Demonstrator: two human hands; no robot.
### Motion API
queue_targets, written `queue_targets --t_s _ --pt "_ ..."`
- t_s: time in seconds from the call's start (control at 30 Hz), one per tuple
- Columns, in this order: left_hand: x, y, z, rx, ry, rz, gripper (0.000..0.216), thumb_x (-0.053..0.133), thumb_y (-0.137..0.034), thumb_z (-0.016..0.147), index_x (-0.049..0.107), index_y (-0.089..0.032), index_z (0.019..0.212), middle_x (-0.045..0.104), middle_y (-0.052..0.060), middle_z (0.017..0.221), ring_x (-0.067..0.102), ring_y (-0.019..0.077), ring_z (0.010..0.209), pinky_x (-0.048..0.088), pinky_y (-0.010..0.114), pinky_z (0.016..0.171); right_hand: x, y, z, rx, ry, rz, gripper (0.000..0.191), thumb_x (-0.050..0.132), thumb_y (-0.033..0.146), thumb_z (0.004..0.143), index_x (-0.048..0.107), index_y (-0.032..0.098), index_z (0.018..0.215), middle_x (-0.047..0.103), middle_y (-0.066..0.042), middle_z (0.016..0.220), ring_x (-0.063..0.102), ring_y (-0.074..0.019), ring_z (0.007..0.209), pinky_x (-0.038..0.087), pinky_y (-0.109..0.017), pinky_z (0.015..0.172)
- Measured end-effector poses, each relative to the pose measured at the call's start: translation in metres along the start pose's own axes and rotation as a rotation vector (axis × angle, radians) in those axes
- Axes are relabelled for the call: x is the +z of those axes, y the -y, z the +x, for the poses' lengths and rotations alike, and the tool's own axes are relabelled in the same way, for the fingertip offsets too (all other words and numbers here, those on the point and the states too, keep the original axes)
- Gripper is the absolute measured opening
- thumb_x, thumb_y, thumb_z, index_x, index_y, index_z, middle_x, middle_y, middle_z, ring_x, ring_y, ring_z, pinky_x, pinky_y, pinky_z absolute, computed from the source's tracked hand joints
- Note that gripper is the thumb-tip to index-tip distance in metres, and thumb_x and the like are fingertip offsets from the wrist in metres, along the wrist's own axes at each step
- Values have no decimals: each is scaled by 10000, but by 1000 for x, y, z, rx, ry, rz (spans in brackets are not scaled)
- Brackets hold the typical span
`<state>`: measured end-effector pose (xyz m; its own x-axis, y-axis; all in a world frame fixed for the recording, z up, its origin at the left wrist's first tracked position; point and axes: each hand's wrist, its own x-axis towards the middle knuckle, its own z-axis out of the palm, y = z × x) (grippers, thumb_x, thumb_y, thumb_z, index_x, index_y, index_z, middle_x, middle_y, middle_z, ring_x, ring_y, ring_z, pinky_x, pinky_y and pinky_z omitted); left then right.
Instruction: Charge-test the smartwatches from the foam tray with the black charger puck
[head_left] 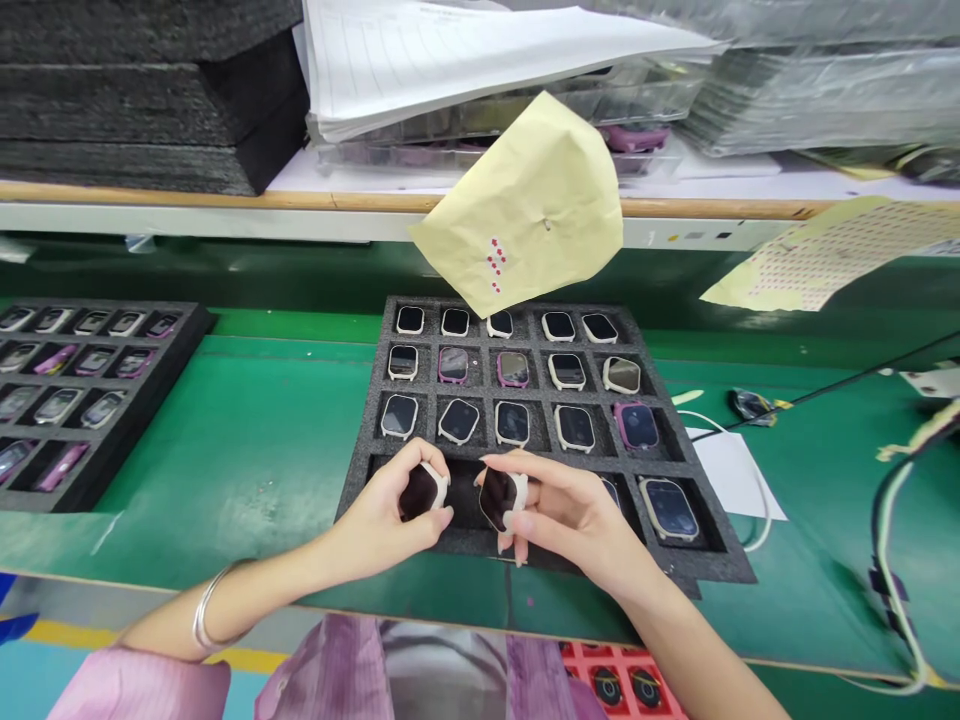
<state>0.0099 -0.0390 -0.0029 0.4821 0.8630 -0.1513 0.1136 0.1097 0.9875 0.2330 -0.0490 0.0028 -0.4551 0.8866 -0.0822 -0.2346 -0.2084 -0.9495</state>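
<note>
A black foam tray lies on the green work surface and holds several smartwatch bodies in square pockets. My left hand is closed on a white-cased watch body over the tray's front row. Beside it, my right hand pinches another white-cased watch body, its dark screen tilted up. The two hands almost touch. Watches in white and pink cases fill the rows behind, such as a pink one. A yellow sticker sheet with small red dots hangs above the tray's back edge.
A second foam tray with watches sits at the left. Another yellow sticker sheet lies at the right, near cables and white paper. A shelf behind carries foam stacks and papers. A red tray shows below the bench edge.
</note>
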Motion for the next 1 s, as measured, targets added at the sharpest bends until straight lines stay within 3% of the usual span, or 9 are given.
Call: queue_targets --t_s 0.3,1.0 --pt "1 -2 -1 2 -4 -22 198 575 -93 787 444 -211 878 399 -74 688 374 85 567 319 204 537 -1 0 -1 12 -1 8 380 736 226 842 675 218 1217 610 -20 819 672 -131 612 591 -227 556" --pt "0 -2 -1 -4 -3 -31 206 568 -81 764 426 -210 841 378 -85 648 361 73 521 310 196 505 1 0 -2 17 -5 -3 359 747 247 833 692 235 1187 543 -4 850 667 -118 595 597 -225 559"
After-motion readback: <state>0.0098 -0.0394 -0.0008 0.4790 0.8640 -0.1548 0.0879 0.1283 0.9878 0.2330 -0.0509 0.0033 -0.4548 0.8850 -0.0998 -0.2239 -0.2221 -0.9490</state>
